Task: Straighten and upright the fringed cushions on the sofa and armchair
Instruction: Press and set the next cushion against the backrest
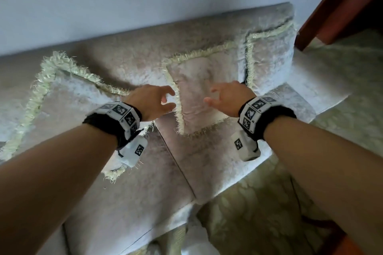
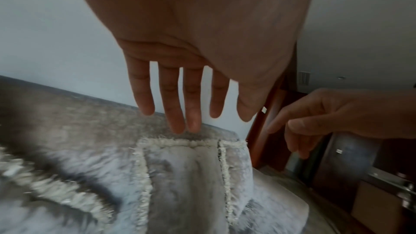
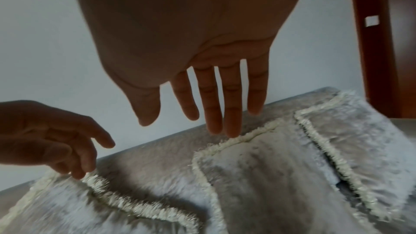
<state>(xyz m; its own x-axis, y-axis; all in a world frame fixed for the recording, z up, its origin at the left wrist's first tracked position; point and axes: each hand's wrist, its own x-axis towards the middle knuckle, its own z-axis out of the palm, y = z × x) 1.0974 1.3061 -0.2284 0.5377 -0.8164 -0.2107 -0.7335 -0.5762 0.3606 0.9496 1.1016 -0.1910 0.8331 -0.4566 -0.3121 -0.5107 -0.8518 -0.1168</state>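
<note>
Three fringed cushions (image 1: 199, 93) on one sofa (image 1: 132, 182) — at nine, twelve and two o'clock — and two hands.

The pale plush sofa (image 1: 145, 172) bears three fringed cushions (image 1: 199, 93) leaning against its backrest.

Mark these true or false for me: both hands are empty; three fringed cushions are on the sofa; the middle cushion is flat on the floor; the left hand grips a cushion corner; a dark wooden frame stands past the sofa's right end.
1. Both the left hand and the right hand are empty. True.
2. Three fringed cushions show on the sofa: the left cushion, the middle cushion and the right cushion. True.
3. The middle cushion lies flat on the floor. False: it leans against the sofa back.
4. The left hand grips a cushion corner. False: its fingers are spread, holding nothing.
5. A dark wooden frame stands past the sofa's right end. True.
</note>
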